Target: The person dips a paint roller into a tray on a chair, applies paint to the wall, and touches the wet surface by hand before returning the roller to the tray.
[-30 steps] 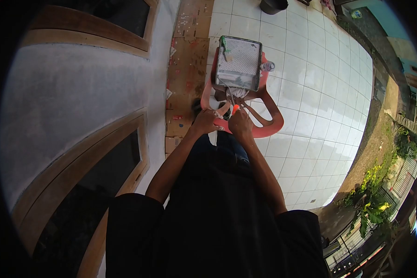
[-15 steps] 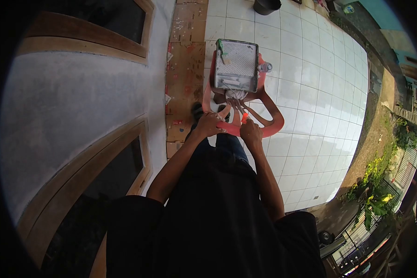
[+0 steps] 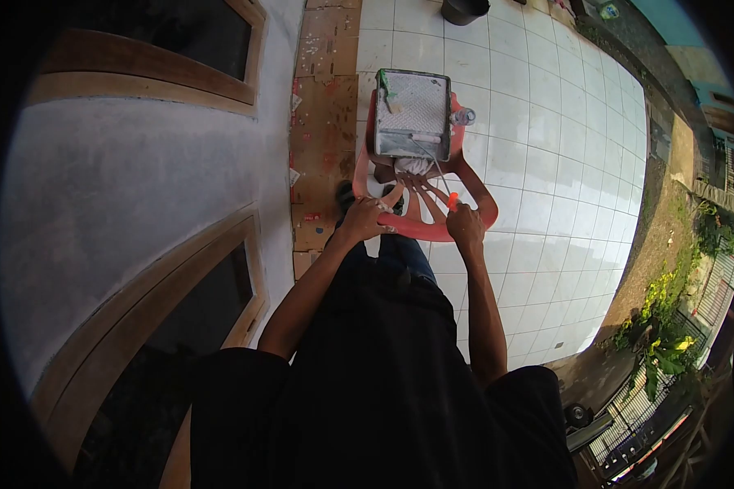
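Observation:
A red plastic chair [image 3: 422, 230] stands right before me with its backrest towards me. My left hand [image 3: 362, 218] is closed around the top of that backrest. In my right hand [image 3: 466, 228] is the orange handle of a paint roller [image 3: 453, 200]. Its thin metal rod runs over the backrest to the roller head, low in the near end of a paint tray [image 3: 447, 98]. White paint coats the tray, which rests on the chair seat. A brush with a green handle [image 3: 383, 80] lies at the tray's far left corner.
A clear plastic bottle [image 3: 464, 116] sits at the tray's right side, and a white cloth [image 3: 414, 166] below it. Stained cardboard [image 3: 324, 122] lines the floor by the grey wall [image 3: 139, 179]. A dark bucket [image 3: 465, 10] stands on the white tiles farther off.
My right hand has moved to the right with the roller handle, so the rod now slants the other way. The roller head stays in the tray. My left hand keeps its hold.

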The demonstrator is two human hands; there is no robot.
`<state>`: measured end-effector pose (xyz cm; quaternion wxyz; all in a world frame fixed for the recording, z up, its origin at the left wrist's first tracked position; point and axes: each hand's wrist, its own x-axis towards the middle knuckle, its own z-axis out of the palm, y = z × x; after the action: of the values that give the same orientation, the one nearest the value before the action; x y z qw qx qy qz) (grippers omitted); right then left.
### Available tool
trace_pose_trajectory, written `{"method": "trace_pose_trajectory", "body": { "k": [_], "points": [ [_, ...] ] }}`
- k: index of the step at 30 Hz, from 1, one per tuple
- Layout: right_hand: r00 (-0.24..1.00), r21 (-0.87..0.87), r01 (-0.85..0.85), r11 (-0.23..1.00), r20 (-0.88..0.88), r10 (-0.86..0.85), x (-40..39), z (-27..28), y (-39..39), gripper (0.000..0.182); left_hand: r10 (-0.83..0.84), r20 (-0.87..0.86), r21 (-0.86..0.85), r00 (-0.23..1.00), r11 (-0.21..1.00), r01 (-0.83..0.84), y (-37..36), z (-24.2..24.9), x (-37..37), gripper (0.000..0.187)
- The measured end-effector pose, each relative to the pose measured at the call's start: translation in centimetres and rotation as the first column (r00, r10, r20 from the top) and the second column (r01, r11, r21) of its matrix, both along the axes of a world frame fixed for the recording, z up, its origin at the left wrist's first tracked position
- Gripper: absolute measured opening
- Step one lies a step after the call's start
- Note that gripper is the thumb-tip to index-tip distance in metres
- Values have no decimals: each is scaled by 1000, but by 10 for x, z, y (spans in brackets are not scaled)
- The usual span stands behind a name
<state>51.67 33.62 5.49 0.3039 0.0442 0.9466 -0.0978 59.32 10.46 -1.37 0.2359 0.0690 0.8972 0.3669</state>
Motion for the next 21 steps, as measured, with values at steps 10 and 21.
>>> {"method": "trace_pose_trajectory", "body": {
  "k": [10,21],
  "points": [
    [996,47,13,999,93,-17,1,18,29,33,-10,32,-7,999,1000,11,0,6,-2,52],
    [961,48,-160,986,234,145,-101,27,6,28,25,17,49,1000,998,-26,1,-7,1,52]
  ]
}}
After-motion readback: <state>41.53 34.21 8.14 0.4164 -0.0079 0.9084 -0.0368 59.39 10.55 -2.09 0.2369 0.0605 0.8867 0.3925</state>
